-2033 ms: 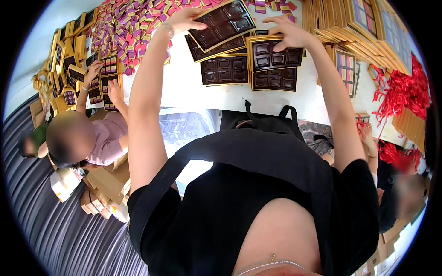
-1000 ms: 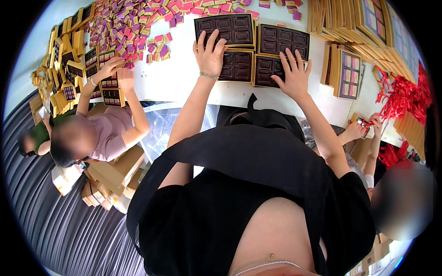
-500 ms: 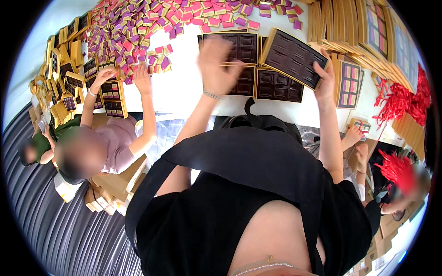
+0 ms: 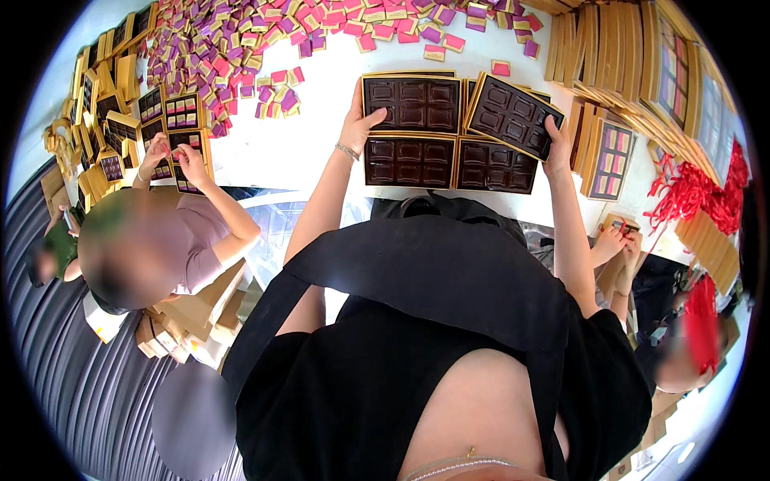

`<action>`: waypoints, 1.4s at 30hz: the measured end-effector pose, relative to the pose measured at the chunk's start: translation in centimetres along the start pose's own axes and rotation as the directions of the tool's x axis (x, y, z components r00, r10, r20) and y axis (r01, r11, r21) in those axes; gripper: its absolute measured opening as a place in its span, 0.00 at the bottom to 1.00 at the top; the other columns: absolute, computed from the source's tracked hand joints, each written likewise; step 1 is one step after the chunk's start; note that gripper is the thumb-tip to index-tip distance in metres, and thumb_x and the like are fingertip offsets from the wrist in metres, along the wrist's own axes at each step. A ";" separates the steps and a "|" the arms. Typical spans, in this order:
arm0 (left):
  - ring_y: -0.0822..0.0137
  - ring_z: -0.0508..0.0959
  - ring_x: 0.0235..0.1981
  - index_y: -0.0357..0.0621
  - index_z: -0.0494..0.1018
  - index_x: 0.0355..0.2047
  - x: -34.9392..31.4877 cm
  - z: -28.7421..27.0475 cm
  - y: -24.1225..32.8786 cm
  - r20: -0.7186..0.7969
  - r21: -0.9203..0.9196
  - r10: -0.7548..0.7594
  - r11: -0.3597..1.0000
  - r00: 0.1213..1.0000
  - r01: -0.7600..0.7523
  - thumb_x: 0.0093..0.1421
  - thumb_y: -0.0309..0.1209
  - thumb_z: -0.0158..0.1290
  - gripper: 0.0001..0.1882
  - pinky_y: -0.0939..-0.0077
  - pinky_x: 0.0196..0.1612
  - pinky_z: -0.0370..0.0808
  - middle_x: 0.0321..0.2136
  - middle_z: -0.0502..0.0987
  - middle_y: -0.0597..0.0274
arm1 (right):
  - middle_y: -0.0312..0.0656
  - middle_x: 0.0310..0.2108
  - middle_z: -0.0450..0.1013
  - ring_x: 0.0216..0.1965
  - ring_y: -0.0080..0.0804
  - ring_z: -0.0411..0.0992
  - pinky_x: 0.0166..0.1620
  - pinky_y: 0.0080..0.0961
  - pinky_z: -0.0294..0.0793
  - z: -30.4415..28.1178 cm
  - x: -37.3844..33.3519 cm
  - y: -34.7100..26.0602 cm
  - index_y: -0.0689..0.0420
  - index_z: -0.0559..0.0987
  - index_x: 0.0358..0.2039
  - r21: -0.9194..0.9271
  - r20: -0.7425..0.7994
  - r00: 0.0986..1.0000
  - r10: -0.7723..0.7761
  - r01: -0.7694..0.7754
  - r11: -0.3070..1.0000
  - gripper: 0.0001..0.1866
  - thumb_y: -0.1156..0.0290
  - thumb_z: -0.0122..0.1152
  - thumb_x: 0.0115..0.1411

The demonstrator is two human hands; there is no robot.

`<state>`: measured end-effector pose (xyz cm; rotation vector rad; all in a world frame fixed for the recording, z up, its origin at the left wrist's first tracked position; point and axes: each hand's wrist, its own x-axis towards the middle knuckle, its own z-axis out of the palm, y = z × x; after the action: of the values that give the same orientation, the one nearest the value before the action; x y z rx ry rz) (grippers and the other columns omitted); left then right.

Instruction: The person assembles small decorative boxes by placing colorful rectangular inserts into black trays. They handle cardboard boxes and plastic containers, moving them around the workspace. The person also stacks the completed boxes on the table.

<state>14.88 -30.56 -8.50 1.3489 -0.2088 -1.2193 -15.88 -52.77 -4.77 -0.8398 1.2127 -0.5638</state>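
Observation:
Four gold-edged boxes with dark brown, moulded compartment inserts lie in two rows before me. My left hand (image 4: 358, 122) grips the left edge of the far left box (image 4: 412, 104), its thumb on the dark insert. In my right hand (image 4: 558, 147) is the right end of a tilted box (image 4: 511, 117), which lies askew over the far right place, with another box edge showing beneath it. The near left box (image 4: 410, 162) and near right box (image 4: 496, 167) lie flat, side by side, with no hand on them. Their compartments look dark and unfilled.
Pink, purple and gold wrapped pieces (image 4: 265, 48) spread across the white table (image 4: 321, 80). Stacked gold boxes (image 4: 609, 48) and red ribbons (image 4: 698, 192) are at right. Co-workers' hands (image 4: 180, 160) work at left among boxes, and others (image 4: 618, 244) at right.
My left hand has moved from above the boxes to the far left box's edge and closed on it. The right-hand box has come down flatter. The left co-worker's hands have drawn together.

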 end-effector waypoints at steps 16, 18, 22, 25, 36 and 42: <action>0.57 0.37 0.69 0.44 0.36 0.68 -3.3 -0.6 -0.2 -0.117 0.158 0.152 0.978 0.981 -0.133 0.53 0.41 0.60 0.53 0.62 0.67 0.39 0.68 0.37 0.48 | 0.42 0.45 0.73 0.46 0.31 0.71 0.52 0.27 0.68 -3.1 -4.4 -1.3 0.64 0.72 0.48 0.027 -0.072 0.932 -0.356 0.358 0.933 0.16 0.68 0.47 0.65; 0.54 0.47 0.68 0.45 0.36 0.68 -5.0 -0.1 4.1 -0.136 0.157 0.231 0.965 0.963 -0.209 0.55 0.40 0.59 0.51 0.62 0.65 0.51 0.67 0.44 0.46 | 0.42 0.46 0.72 0.46 0.30 0.71 0.52 0.27 0.69 2.0 -5.9 -5.7 0.64 0.71 0.50 0.057 0.049 0.936 -0.349 0.346 0.936 0.16 0.70 0.48 0.65; 0.59 0.68 0.55 0.46 0.49 0.66 -7.2 1.6 11.0 0.006 0.214 0.332 0.921 0.943 -0.325 0.57 0.31 0.57 0.40 0.71 0.53 0.70 0.58 0.62 0.48 | 0.33 0.32 0.69 0.33 0.20 0.65 0.39 0.19 0.64 16.1 -7.6 -5.3 0.60 0.69 0.54 -0.311 0.255 0.943 -0.212 0.287 0.906 0.22 0.62 0.53 0.64; 0.66 0.76 0.44 0.43 0.52 0.64 -5.7 -7.2 11.0 -0.095 0.065 0.328 0.944 0.940 -0.323 0.56 0.20 0.54 0.37 0.71 0.45 0.77 0.48 0.72 0.52 | 0.54 0.58 0.60 0.58 0.41 0.61 0.59 0.29 0.60 21.6 -7.2 -2.0 0.63 0.57 0.62 -0.306 0.582 0.798 -0.153 0.390 0.868 0.34 0.55 0.53 0.63; 0.43 0.67 0.51 0.34 0.64 0.53 0.0 -13.0 -2.5 -0.241 0.896 0.654 0.434 0.717 -0.095 0.51 0.33 0.59 0.30 0.56 0.55 0.63 0.47 0.69 0.40 | 0.48 0.66 0.48 0.67 0.52 0.43 0.62 0.64 0.37 17.8 -5.5 4.7 0.48 0.60 0.63 -0.552 0.832 0.531 -0.160 0.763 -0.337 0.37 0.52 0.58 0.55; 0.55 0.72 0.51 0.48 0.69 0.52 -0.4 -13.9 6.2 -0.065 0.929 0.496 0.347 0.866 -0.129 0.54 0.36 0.58 0.25 0.64 0.50 0.71 0.51 0.70 0.52 | 0.54 0.67 0.45 0.68 0.57 0.39 0.63 0.63 0.31 17.4 -5.6 5.0 0.53 0.59 0.63 -0.558 0.818 0.559 -0.136 0.716 -0.419 0.37 0.51 0.55 0.57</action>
<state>28.15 -23.17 -7.53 2.3139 -0.9747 -0.4178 -0.99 -41.06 -3.46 -2.9436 0.4674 0.1360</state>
